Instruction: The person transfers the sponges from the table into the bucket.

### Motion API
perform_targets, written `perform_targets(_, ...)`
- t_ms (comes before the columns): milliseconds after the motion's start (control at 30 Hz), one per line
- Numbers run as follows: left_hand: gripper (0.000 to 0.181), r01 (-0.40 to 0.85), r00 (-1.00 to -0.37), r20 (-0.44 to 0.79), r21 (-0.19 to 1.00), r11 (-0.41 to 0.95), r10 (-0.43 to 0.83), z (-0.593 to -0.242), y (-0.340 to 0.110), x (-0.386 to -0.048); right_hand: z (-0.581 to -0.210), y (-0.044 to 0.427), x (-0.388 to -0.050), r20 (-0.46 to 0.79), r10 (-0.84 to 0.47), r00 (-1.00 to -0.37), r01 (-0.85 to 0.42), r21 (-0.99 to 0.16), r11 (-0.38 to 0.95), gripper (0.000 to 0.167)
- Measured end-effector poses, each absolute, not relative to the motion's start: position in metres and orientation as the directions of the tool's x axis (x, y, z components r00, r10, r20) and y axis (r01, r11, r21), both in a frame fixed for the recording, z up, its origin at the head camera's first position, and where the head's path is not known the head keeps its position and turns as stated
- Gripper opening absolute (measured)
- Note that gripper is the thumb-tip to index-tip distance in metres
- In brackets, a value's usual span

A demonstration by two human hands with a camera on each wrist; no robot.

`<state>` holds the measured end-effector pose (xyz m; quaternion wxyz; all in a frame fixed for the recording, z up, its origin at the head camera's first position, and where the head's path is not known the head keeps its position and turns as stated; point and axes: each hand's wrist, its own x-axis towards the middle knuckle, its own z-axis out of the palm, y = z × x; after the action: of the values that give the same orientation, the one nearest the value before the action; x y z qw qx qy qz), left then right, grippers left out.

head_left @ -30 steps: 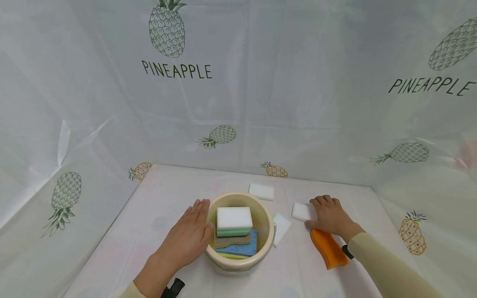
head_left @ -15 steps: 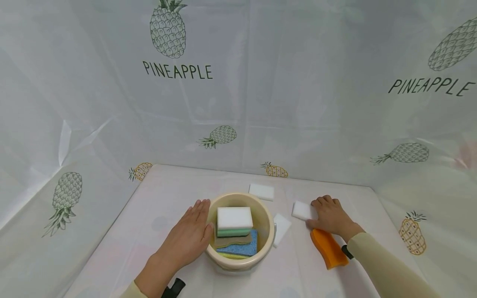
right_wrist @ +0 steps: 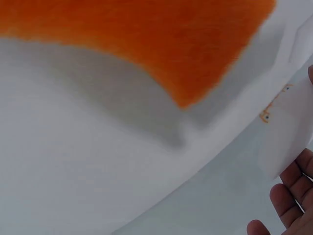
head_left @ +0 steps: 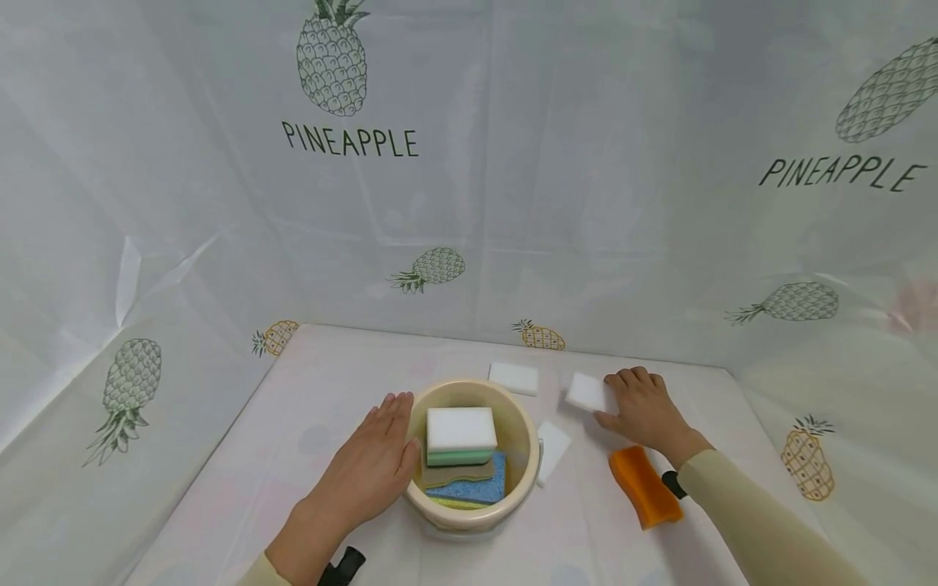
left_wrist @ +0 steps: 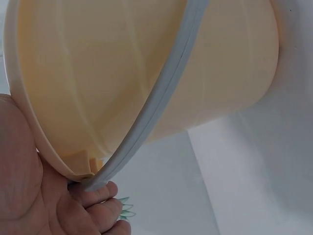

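Observation:
A cream bucket (head_left: pixel 526 480) holds a white-and-green sponge (head_left: pixel 460 431) lying over brown, blue and yellow ones. My left hand (head_left: pixel 366 472) rests with straight fingers against the bucket's left rim; in the left wrist view the hand (left_wrist: pixel 63 205) touches the rim beside the grey handle (left_wrist: pixel 146 112). To the right, my right hand (head_left: pixel 648 409) pinches a white sponge (head_left: pixel 586 392) by its right end, above the table. In the right wrist view that sponge (right_wrist: pixel 288 127) is at the right edge, at the fingertips. Below this hand lies an orange sponge (head_left: pixel 645 488), untouched.
Two white pieces lie on the table (head_left: pixel 352 358): one (head_left: pixel 515 378) behind the bucket, another (head_left: pixel 553 452) close to its right side. White sheeting (head_left: pixel 586 203) printed with pineapples rises behind and at both sides of the table.
My right hand has lifted the white sponge and moved slightly away from me, off the orange sponge's far end. The left hand and the bucket stay in place.

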<state>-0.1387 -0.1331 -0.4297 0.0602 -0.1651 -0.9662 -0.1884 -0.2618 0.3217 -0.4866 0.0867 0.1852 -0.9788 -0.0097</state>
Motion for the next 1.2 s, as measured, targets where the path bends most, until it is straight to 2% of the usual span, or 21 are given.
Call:
perform_targets(167, 0.062, 0.343, -0.938, 0.181, 0.343, 0.874, 0.297, -0.429, -0.133, -0.138, -0.474, 0.310, -0.261, 0.228, -0.377, -0.898, -0.372, 0.066, 0.926, 0.070)
perform_targets(433, 0.063, 0.341, -0.939, 0.181, 0.354, 0.871, 0.294, -0.428, -0.132, -0.138, -0.452, 0.286, -0.256, 0.354, -0.434, -0.828, -0.442, 0.064, 0.895, 0.067)
perform_targets(700, 0.063, 0.336, -0.940, 0.181, 0.359, 0.871, 0.288, -0.428, -0.132, -0.138, -0.421, 0.253, -0.248, 0.389, -0.449, -0.805, -0.473, 0.036, 0.880, 0.067)
perform_targets(933, 0.063, 0.339, -0.939, 0.184, 0.352, 0.872, 0.291, -0.429, -0.132, -0.139, -0.394, 0.213, -0.235, 0.447, -0.489, -0.749, -0.541, 0.013, 0.841, 0.065)
perform_targets(1200, 0.063, 0.339, -0.939, 0.181, 0.346, 0.875, 0.292, -0.430, -0.133, -0.139, -0.387, 0.162, -0.217, 0.435, -0.592, -0.679, -0.636, 0.054, 0.770, 0.060)
